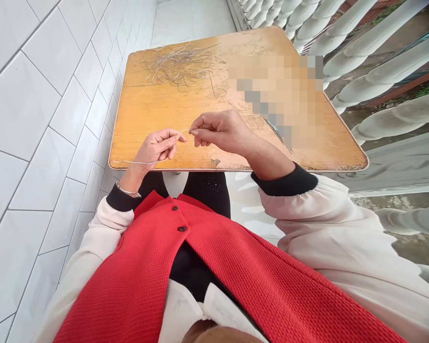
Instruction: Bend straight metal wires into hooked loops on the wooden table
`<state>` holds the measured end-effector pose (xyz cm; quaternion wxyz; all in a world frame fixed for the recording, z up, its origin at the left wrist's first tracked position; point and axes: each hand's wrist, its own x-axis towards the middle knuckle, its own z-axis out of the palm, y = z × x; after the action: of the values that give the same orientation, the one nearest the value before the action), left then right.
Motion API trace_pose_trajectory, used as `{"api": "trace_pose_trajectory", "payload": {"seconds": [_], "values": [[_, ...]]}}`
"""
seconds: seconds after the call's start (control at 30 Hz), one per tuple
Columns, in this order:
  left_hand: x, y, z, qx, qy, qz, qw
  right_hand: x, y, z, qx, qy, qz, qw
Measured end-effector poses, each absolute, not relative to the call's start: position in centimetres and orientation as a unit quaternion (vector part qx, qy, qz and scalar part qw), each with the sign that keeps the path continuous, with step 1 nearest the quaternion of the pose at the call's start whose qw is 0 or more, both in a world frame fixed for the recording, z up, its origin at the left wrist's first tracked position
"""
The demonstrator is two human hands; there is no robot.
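A thin pale wire (143, 163) runs from near the table's front left corner, past my left wrist, up to my fingertips. My left hand (159, 146) pinches it between thumb and forefinger. Just to the right, my right hand (219, 129) pinches the wire's other end, its fingers curled. A short curved piece of wire shows between the two hands, which are a small gap apart. Both hands are above the front part of the wooden table (136, 114).
A tangled pile of thin wires (178, 62) lies at the table's back left. Part of a dark metal tool (274, 129) shows beside a pixelated area on the right. A white tiled wall (39, 109) stands at left, a white balustrade (379, 81) at right.
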<state>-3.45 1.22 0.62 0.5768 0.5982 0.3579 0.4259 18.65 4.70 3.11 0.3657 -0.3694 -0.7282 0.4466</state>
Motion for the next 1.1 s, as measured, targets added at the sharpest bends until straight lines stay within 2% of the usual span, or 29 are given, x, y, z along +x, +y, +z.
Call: {"api": "trace_pose_trajectory", "payload": {"seconds": [0.2, 0.37, 0.77, 1.1], "values": [[-3.1, 1.1, 0.4, 0.581, 0.379, 0.44, 0.57, 17.8, 4.0, 2.6, -0.392, -0.67, 0.485, 0.401], [-2.8, 0.9, 0.5, 0.581, 0.382, 0.459, 0.552, 17.3, 3.5, 2.2, -0.404, -0.652, 0.462, 0.445], [-0.6, 1.2, -1.1, 0.542, 0.445, 0.548, 0.456, 14.2, 3.3, 0.2, -0.374, -0.57, 0.472, 0.559], [0.0, 2.8, -2.7, 0.521, 0.402, 0.645, 0.387, 13.4, 4.0, -0.3, -0.367, -0.564, 0.48, 0.563]]}}
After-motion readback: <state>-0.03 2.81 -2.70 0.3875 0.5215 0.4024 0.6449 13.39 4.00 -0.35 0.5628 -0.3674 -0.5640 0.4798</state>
